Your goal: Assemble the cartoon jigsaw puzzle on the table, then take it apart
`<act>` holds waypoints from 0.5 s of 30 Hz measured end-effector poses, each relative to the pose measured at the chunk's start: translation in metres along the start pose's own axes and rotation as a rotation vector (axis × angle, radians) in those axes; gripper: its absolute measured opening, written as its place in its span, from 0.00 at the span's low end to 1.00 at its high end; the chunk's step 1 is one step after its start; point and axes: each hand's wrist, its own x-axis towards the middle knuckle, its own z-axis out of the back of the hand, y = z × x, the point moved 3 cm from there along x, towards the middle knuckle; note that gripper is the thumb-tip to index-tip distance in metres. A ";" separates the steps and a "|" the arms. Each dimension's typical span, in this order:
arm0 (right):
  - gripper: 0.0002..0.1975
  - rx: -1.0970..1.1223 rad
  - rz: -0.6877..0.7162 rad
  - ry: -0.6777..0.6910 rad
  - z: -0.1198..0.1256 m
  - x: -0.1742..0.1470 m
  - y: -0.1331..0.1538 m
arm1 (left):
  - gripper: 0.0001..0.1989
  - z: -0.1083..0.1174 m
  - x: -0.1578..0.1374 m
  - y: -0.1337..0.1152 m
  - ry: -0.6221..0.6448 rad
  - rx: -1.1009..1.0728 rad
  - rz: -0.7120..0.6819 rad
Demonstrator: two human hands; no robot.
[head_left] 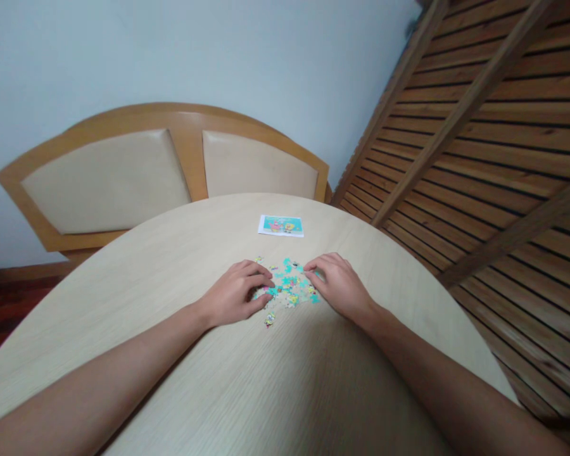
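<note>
A small heap of loose jigsaw pieces (291,285), mostly turquoise with yellow and pink, lies on a round pale wooden table (171,266). My left hand (235,292) rests palm down at the heap's left side, fingers curled with their tips on the pieces. My right hand (341,285) lies palm down at the heap's right side, its fingers touching the pieces. Neither hand lifts a piece clear of the table. A stray piece (269,320) lies just below the heap.
A small printed cartoon picture card (281,225) lies flat beyond the heap. Behind the table stands a wooden bench back with two cream cushions (123,177) against a pale wall. A slatted wooden panel (494,145) leans at the right.
</note>
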 end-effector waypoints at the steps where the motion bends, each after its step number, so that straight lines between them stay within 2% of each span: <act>1: 0.04 -0.012 0.003 0.011 0.000 0.000 0.001 | 0.09 0.000 0.000 0.000 0.000 0.001 -0.001; 15: 0.09 -0.197 0.105 0.169 0.006 -0.002 0.015 | 0.10 0.001 0.001 -0.002 0.006 -0.003 0.006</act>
